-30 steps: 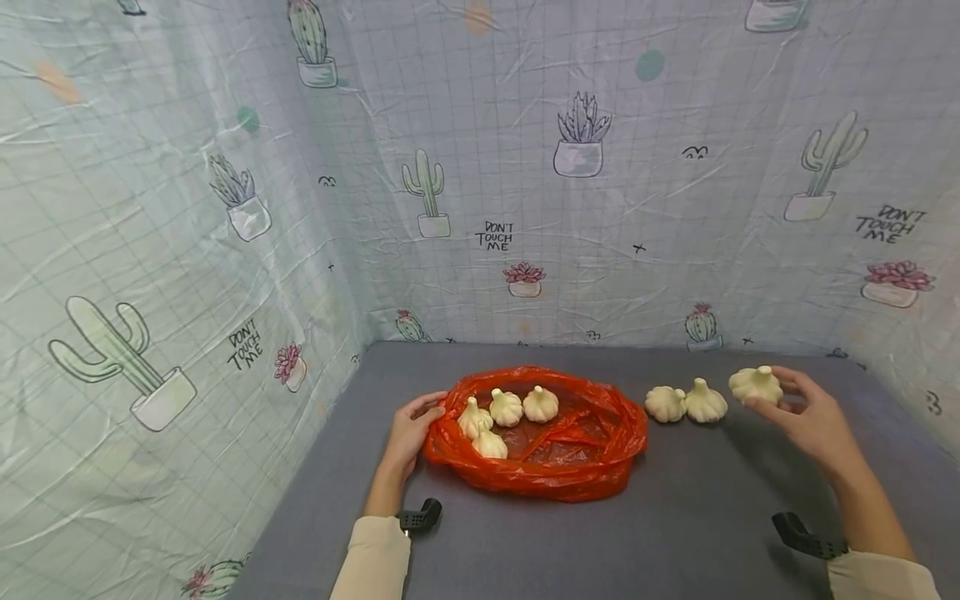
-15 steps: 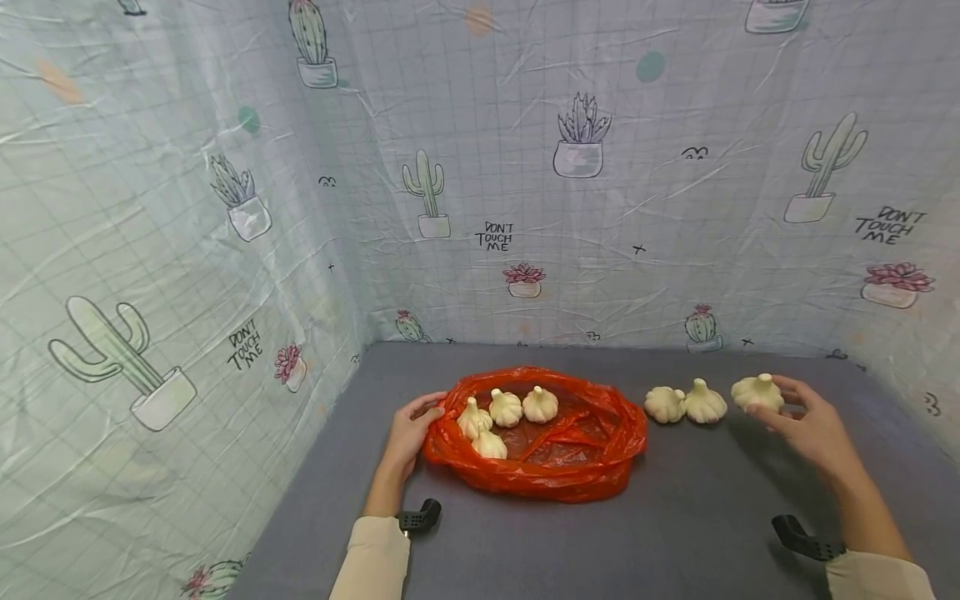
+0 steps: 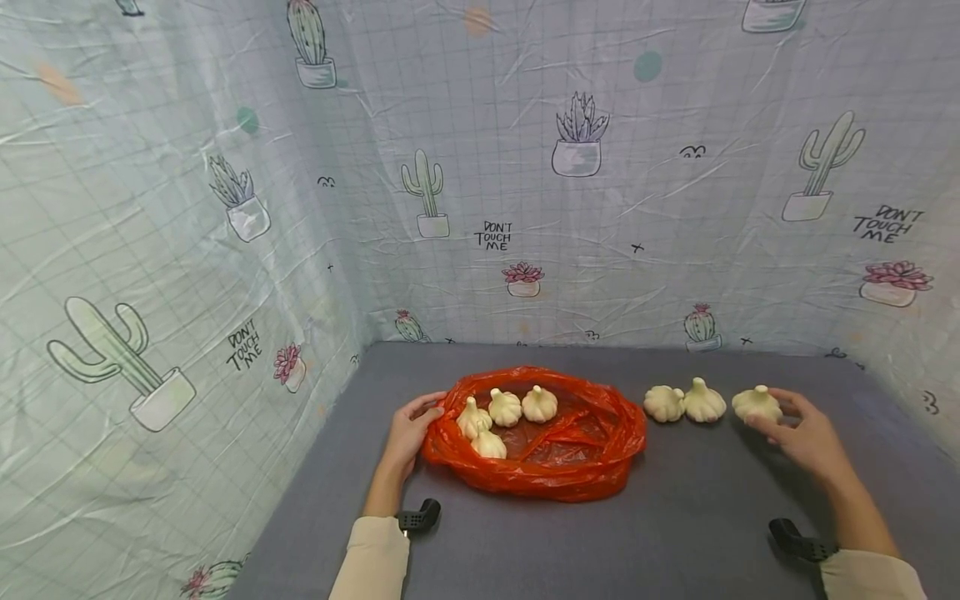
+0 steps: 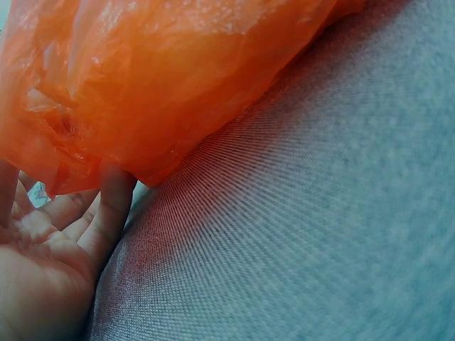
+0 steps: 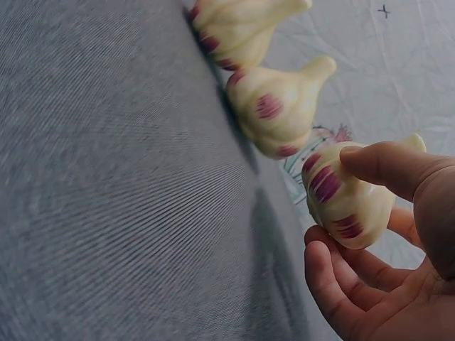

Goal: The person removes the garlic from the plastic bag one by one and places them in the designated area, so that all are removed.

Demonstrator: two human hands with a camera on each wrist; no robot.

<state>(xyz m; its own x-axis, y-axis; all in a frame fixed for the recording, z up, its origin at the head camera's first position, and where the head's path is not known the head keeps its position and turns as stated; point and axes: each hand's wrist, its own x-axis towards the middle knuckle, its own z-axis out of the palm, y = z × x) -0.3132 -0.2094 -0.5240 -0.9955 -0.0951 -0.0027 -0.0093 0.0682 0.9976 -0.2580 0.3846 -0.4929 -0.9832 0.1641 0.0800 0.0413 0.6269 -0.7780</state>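
A red plastic bag (image 3: 555,483) lies with its mouth spread wide, and several garlic bulbs (image 3: 506,407) sit inside at its left. My left hand (image 3: 408,429) holds the bag's left side at the rim; in the left wrist view the orange-looking plastic (image 4: 163,85) covers the fingertips. At the right, my right hand (image 3: 810,433) pinches a garlic bulb (image 3: 756,404) between thumb and fingers, stem upward. The right wrist view shows purple patches on this bulb (image 5: 348,195), close over the table. Two more garlic bulbs (image 3: 704,401) stand side by side just left of it.
The grey cloth-covered table (image 3: 697,517) meets a hanging curtain (image 3: 637,192) printed with cacti at the back and left. Each wrist wears a black camera mount (image 3: 420,517).
My right hand has lowered the garlic bulb toward the table, level with the two beside it. My left hand and the bag stay where they were.
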